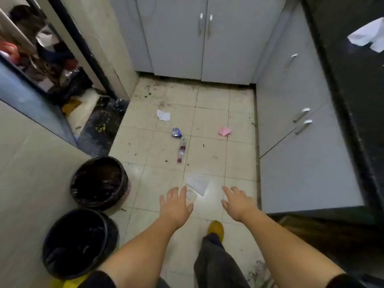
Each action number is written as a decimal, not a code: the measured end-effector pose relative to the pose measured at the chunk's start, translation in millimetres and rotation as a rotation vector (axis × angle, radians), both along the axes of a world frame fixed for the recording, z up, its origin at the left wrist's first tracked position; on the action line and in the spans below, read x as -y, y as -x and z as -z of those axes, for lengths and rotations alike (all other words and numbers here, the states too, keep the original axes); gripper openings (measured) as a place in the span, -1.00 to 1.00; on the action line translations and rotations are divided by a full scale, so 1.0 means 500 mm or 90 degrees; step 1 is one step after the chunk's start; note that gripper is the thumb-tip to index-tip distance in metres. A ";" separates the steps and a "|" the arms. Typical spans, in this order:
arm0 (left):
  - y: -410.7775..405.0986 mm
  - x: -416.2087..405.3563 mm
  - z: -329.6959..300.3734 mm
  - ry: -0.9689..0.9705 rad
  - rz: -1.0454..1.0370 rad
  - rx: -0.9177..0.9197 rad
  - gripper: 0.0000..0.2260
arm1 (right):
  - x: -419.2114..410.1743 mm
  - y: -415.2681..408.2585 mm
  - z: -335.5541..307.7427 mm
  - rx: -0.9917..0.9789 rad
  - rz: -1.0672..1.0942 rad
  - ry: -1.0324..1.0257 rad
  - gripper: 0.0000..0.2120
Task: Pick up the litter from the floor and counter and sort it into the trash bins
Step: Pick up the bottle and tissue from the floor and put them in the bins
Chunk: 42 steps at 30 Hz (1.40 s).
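Both arms reach out low in the middle of the frame, over a dirty tiled floor (207, 125). The left hand (176, 204) is spread wide with nothing in it, and so is the right hand (236, 202). Between the two hands, a bit higher in the frame, lies a flat white paper (197, 183). Just by the left fingers is a small clear thing (191, 195), too blurry to name. Higher up, near the middle, a bottle (181, 150) lies on its side, with a crushed blue can (176, 132) just above it. A white scrap (163, 115) sits higher still, and a pink scrap (224, 130) lies off to the right. At the lower left stand two round bins with black bags, the upper bin (99, 182) and the lower bin (78, 243), close side by side. Grey cupboards (295, 142) fill the top and right. A dark counter (357, 84) runs down the right edge, with a white cloth (367, 36) on it at the upper right. A yellow shoe (216, 228) shows low in the middle.
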<state>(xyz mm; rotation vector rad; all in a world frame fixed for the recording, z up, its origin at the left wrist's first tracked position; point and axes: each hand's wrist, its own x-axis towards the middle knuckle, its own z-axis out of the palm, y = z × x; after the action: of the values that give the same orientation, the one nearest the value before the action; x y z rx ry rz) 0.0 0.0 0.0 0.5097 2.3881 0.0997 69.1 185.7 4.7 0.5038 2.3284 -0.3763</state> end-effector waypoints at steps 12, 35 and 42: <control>0.127 -0.129 0.461 0.088 0.001 0.108 -0.41 | -0.158 0.218 0.465 0.091 -0.148 0.013 -0.53; 0.262 -0.063 1.280 -0.132 0.547 -0.015 -0.61 | -0.123 0.383 1.270 -0.121 -0.501 0.089 -0.63; 0.416 -0.119 1.177 -0.213 -0.116 -0.050 -0.90 | -0.124 0.469 1.211 -0.115 -0.108 0.125 -0.84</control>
<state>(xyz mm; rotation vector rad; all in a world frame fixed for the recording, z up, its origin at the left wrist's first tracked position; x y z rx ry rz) -208.2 59.7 -588.4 0.4540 2.5034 0.5774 -165.3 247.8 -601.0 0.1818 2.4517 -0.5815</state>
